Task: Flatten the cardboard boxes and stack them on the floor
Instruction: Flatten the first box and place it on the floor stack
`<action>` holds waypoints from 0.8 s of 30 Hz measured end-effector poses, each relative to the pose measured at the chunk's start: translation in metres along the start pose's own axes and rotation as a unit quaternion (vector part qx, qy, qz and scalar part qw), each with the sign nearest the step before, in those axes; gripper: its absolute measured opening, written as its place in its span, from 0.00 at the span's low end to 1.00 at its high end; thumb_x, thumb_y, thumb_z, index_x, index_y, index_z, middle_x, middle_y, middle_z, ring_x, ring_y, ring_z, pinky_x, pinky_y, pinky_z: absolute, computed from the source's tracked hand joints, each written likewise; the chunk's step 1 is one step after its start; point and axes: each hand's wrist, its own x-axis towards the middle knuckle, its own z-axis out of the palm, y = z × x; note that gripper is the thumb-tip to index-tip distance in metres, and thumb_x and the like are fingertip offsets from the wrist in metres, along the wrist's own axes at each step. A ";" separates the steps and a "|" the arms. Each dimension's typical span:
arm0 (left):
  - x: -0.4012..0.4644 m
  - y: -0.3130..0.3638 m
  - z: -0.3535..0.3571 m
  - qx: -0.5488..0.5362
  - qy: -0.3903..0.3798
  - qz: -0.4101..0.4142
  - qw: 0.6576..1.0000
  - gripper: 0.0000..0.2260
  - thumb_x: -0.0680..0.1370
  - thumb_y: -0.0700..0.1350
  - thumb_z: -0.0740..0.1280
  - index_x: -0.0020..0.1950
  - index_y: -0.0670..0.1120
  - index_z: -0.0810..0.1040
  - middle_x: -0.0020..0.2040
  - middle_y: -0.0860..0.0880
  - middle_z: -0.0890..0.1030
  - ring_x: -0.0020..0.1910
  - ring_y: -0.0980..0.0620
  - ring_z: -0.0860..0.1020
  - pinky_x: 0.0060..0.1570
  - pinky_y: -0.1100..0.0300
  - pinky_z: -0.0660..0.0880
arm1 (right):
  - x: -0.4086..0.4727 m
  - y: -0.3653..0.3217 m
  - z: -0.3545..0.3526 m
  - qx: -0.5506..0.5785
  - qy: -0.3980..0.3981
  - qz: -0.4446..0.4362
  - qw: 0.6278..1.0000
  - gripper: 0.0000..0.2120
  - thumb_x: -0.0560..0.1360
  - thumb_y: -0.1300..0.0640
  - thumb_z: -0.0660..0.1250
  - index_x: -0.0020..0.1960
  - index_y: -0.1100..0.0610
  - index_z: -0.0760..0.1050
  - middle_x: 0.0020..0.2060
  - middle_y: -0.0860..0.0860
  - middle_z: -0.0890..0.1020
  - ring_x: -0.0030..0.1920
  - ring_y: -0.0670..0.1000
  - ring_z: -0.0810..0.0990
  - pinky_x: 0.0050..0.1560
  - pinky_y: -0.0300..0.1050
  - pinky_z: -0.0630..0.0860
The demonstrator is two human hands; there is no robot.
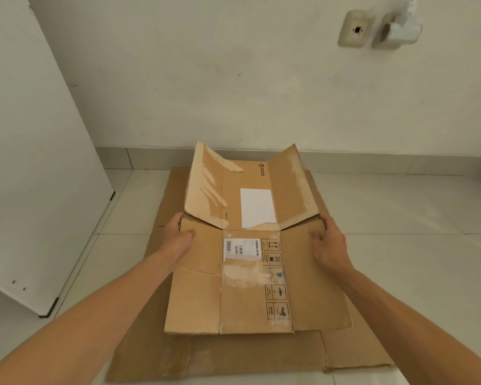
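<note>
Nearest, I see two bare forearms reaching forward from the lower corners over a tiled floor (400, 207). Beneath them lies a large flattened sheet (233, 354) of cardboard, flat on the floor, its near edge closest to me and its right part showing a fold line.

On top of that sheet rests a smaller box (247, 301), collapsed flat in its near part, bearing a shipping label (240, 248), clear tape, and a column of printed handling symbols (275, 279).

At the box's mid-line, my left hand (178, 237) grips the left edge, thumb on the upper face and fingers curled under the rim. My right hand (328, 243) grips the right edge in mirror fashion, thumb on top and fingers wrapped round the side.

Beyond the hands, the box's far panel carries a white rectangle (257, 208) and a small printed logo (261, 169). Two flaps flank it: the left flap (203, 187) and the right flap (292, 187) both stand tilted upward, with pale torn patches where tape has stripped the surface.

Farther still, a skirting strip meets a pale wall (233, 79). A white panel (25, 162) stands at the left, and two wall fittings (381, 27) sit at upper right.
</note>
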 end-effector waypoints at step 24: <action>0.010 -0.023 0.025 0.304 0.041 0.051 0.950 0.27 0.76 0.40 0.73 0.71 0.42 0.65 0.70 0.41 0.65 0.68 0.40 0.69 0.67 0.48 0.68 | 0.028 0.009 0.015 -0.211 -0.069 0.020 0.975 0.42 0.69 0.39 0.79 0.71 0.59 0.64 0.68 0.58 0.65 0.63 0.63 0.77 0.60 0.58 0.78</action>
